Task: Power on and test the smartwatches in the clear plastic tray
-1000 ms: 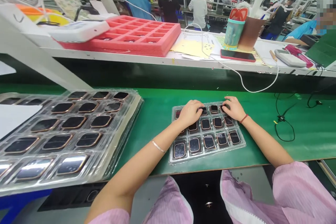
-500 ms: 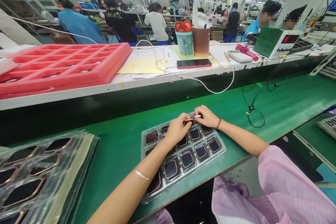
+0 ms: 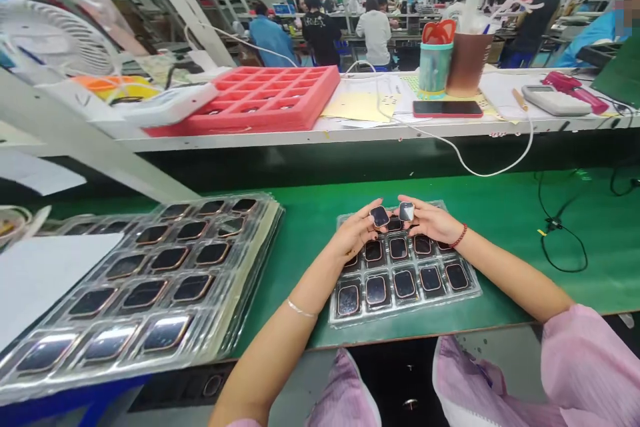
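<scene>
"While I watch from afar, what do the hands hold?"

"My left hand (image 3: 354,232), fingers partly curled, pinches the left smartwatch screen (image 3: 380,216); my right hand (image 3: 434,221), likewise partly closed, grips the right smartwatch screen (image 3: 407,212). Both are raised above the far side of the clear plastic tray (image 3: 400,314)."

"And around them?"

"I see the tray, its pockets bearing more screens, on the green workbench (image 3: 300,240). A tray stack (image 3: 239,287) rises at left; a red foam tray (image 3: 295,121) sits on the far white shelf (image 3: 365,137)."
</scene>
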Available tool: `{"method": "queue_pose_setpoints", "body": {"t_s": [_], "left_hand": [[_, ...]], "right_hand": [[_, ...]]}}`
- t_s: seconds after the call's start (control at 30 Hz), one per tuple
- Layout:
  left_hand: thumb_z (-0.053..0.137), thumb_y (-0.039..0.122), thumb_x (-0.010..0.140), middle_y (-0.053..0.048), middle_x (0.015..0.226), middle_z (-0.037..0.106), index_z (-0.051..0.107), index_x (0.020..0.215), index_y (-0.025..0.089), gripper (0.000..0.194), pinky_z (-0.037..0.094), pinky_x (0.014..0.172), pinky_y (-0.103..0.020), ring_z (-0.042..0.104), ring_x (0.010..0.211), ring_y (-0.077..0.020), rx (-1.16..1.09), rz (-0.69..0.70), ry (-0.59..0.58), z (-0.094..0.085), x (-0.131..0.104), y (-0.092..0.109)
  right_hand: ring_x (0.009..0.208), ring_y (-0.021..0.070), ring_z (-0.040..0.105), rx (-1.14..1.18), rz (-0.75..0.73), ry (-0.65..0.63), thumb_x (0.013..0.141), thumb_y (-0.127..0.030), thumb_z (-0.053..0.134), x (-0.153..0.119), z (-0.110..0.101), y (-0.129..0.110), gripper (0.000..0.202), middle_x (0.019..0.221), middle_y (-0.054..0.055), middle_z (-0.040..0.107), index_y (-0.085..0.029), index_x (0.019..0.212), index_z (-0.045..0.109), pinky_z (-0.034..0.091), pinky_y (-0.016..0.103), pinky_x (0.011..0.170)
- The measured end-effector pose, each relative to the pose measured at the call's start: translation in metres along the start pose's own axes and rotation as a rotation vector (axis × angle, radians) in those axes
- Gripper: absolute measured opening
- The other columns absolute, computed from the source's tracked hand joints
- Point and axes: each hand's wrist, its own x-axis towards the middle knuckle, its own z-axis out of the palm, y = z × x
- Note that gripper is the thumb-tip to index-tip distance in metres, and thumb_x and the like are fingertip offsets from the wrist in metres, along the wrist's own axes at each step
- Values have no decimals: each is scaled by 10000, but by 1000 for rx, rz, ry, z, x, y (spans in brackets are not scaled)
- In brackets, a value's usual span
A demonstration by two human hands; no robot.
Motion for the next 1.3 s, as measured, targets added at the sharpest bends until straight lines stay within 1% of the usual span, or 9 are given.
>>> {"method": "queue_pose_setpoints", "body": {"t_s": [0.27,0.4,0.5,0.63,0.73,0.93,1.13,1.2,1.3], "left_hand": [[875,470,694,-51,875,717,594,1367,178,785,458,533,-225,666,613,-136,134,84,-91,0,-3,-14],[804,481,771,-93,989,726,615,1300,150,652,511,595,-242,715,729,-169,187,105,-56,2,-3,-18],[720,413,846,-103,1078,724,633,1285,159,515,539,648,-252,724,835,-184,235,132,-49,4,-4,-18],[678,213,810,-87,1075,728,614,1301,160,498,541,669,-258,717,868,-189,310,147,-51,6,-5,-19],[653,148,775,-88,1072,731,601,1294,156,521,534,679,-263,724,858,-192,330,126,-49,7,-5,-20],[680,209,791,-102,1084,740,607,1247,142,467,505,625,-240,732,800,-180,374,128,-11,8,-7,-20],[626,380,882,-85,955,760,681,1115,130,346,482,548,-226,706,666,-150,462,163,53,9,-9,-16],[608,371,887,-75,929,761,687,1090,138,320,468,521,-218,693,636,-139,468,161,61,9,-9,-16],[640,317,848,-78,989,762,672,1120,144,324,480,528,-211,706,683,-143,459,181,57,8,-8,-17]], "right_hand": [[661,90,656,-197,-24,-73,835,-334,806,-9,-4,2,470,1140,40,741,-268,1279,670,637,248,650],[737,122,701,-264,-77,-43,862,-393,779,-9,-1,6,489,1153,50,722,-276,1313,632,654,272,684],[852,162,736,-341,-126,7,924,-420,695,-9,1,10,463,1251,91,694,-255,1345,599,664,306,736],[894,170,738,-467,-189,8,957,-324,623,-10,2,14,406,1289,113,683,-228,1349,581,657,318,747],[867,160,728,-561,-256,-23,929,-231,611,-10,2,16,409,1247,104,699,-225,1336,574,643,302,712],[790,138,710,-586,-289,-10,896,-202,619,-10,2,15,399,1184,93,725,-219,1293,579,620,279,673],[597,106,649,-476,-224,31,932,-420,651,-11,5,9,309,942,71,764,-174,1119,657,578,260,581],[549,99,618,-457,-217,37,930,-437,653,-11,5,8,308,884,64,762,-165,1074,665,572,266,569],[584,104,636,-441,-222,33,895,-372,691,-11,5,9,298,911,56,761,-178,1115,639,562,250,564]]}}
